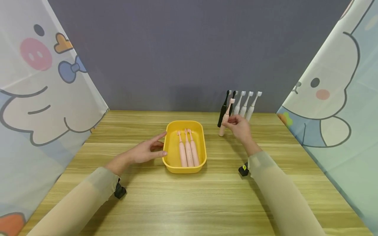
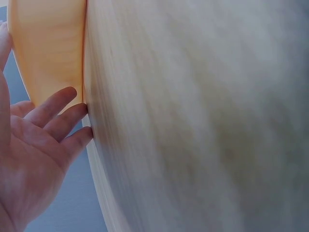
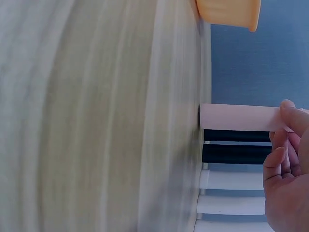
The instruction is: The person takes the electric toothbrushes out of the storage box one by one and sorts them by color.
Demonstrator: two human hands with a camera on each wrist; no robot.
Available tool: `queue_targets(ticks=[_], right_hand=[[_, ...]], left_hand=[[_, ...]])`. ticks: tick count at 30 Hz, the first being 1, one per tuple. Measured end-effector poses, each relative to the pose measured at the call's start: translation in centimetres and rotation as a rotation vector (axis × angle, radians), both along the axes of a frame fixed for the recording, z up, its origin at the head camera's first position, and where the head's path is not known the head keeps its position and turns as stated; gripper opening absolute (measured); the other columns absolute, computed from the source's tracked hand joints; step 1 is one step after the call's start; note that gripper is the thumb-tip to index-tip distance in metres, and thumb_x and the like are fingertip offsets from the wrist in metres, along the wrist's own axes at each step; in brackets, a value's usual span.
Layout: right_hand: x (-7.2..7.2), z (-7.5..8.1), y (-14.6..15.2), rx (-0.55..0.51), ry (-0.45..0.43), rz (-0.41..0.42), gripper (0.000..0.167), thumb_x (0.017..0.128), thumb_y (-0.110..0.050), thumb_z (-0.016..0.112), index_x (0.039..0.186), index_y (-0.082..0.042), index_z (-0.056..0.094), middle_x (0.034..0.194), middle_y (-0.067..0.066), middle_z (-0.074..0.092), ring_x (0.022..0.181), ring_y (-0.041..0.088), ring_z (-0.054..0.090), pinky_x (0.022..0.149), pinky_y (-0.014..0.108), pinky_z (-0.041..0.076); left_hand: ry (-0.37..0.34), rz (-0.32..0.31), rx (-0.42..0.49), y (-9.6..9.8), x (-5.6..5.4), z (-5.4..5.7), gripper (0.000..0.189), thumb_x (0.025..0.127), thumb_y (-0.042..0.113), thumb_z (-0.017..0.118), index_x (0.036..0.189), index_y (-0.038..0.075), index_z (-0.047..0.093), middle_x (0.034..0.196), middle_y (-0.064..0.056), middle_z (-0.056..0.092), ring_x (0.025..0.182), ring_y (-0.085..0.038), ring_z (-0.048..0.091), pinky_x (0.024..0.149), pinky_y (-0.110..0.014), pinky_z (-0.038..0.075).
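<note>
My right hand [image 1: 240, 127] pinches a pink electric toothbrush [image 1: 224, 121] by its handle, between thumb and fingers, with the brush head up. In the right wrist view the pink toothbrush [image 3: 241, 117] stands in front of two black ones. My left hand [image 1: 147, 150] rests at the left side of a yellow tray [image 1: 203, 144], thumb and fingers spread and touching its rim. Inside the tray lie three pink toothbrushes [image 1: 188, 152], side by side, heads toward the back. The left wrist view shows my left hand [image 2: 38, 150] beside the tray's wall [image 2: 48, 53].
Behind my right hand, two black toothbrushes [image 1: 222, 113] and three white toothbrushes [image 1: 250, 109] stand upright in a row near the dark back panel [image 1: 165, 59]. Cartoon-printed cloths [image 1: 330, 98] flank the wooden table [image 1: 189, 203] on both sides.
</note>
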State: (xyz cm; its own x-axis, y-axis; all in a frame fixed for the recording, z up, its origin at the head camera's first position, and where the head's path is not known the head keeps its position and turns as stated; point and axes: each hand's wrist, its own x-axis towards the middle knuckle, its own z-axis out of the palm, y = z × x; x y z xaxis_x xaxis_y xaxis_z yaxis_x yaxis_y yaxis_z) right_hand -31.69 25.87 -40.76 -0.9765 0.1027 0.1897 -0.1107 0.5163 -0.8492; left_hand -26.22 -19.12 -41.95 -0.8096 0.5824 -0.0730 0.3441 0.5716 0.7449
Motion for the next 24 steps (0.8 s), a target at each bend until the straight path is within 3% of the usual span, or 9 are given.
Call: queue_targets(ticks=[8, 24], right_hand=[[-0.26, -0.32, -0.01, 0.029, 0.009, -0.001, 0.037, 0.101, -0.026, 0.083, 0.123, 0.001, 0.071, 0.123, 0.017, 0.074, 0.098, 0.013, 0.067, 0.077, 0.013, 0.053], [-0.16, -0.29, -0.2, 0.069, 0.003, 0.011, 0.039, 0.103, -0.028, 0.081, 0.129, 0.0, 0.07, 0.129, 0.02, 0.073, 0.111, 0.03, 0.069, 0.085, 0.023, 0.054]], left_hand=[[-0.01, 0.003, 0.01, 0.01, -0.09, -0.13, 0.099, 0.105, 0.05, 0.074, 0.179, 0.022, 0.013, 0.159, -0.02, 0.061, 0.149, -0.042, 0.058, 0.127, -0.066, 0.041], [-0.02, -0.002, 0.023, 0.06, -0.15, -0.17, 0.099, 0.106, 0.049, 0.074, 0.179, 0.022, 0.013, 0.159, -0.02, 0.061, 0.149, -0.042, 0.058, 0.126, -0.065, 0.042]])
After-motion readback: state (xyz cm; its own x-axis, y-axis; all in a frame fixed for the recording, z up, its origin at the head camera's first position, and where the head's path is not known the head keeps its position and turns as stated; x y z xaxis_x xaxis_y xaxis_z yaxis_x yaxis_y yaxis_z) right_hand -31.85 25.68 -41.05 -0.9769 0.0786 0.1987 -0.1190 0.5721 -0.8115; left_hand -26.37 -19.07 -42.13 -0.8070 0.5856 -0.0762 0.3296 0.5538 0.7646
